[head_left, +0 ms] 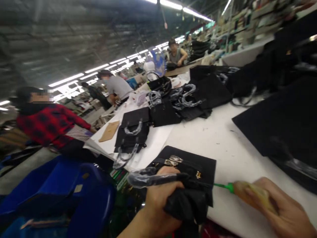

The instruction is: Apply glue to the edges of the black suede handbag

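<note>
The left hand [158,198] is closing firmly around the gathered black material and plastic-wrapped handle [148,180] of a black bag [192,165], which is lying tilted at the near edge of the white table [220,138]. The right hand [284,208] is curling around a squeeze bottle [252,195]; its green nozzle [224,187] is pointing at the bag's side edge, contact being unclear. The bag is probably handling as light, its panel stiff, its bunched part soft, its wrapping slippery; gripping the gathered body, clear of the metal clasp [174,158], is seeming safest.
</note>
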`<state>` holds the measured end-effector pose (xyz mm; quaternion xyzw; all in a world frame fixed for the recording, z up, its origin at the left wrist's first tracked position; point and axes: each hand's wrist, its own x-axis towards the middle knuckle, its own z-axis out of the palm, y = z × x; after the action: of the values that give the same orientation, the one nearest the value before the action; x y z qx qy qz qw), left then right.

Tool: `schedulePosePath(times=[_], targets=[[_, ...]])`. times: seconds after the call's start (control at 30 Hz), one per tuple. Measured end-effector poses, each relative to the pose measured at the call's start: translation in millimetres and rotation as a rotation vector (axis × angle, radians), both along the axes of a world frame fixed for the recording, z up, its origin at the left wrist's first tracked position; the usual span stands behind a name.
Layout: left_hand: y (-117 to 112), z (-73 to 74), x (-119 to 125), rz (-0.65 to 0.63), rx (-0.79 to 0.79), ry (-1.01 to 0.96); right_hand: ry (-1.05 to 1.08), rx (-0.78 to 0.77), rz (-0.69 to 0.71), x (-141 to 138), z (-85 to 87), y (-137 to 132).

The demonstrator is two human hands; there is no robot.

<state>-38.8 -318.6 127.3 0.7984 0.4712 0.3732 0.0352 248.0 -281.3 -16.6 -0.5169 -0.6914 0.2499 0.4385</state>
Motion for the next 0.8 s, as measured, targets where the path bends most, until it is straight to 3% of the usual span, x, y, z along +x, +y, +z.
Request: schedulePosePath(times=[0.3,0.47,0.6,0.73,0.8], targets=[[-1.0,6.8,-6.4,-0.031,-0.05,0.092,0.049,-0.017,0.117,-6.8,7.2,-9.8],[-1.3,7.0,-7.9,-0.044,-0.092,0.1,0.118,-0.055,0.295,-3.3,3.6,-18.7],[-2.7,7.2,-9.4,-0.042,-0.102,0.098,0.052,0.04,0.252,-2.1,4.3,-20.4],[-2.0,7.1,-9.6,-0.071,-0.08,0.087,0.141,0.019,0.356,-1.4,4.8,-25.3],[-1.3,7.4,-9.2,-0.061,-0.08,0.081,0.138,0.026,0.336,-0.5,4.9,-26.9]])
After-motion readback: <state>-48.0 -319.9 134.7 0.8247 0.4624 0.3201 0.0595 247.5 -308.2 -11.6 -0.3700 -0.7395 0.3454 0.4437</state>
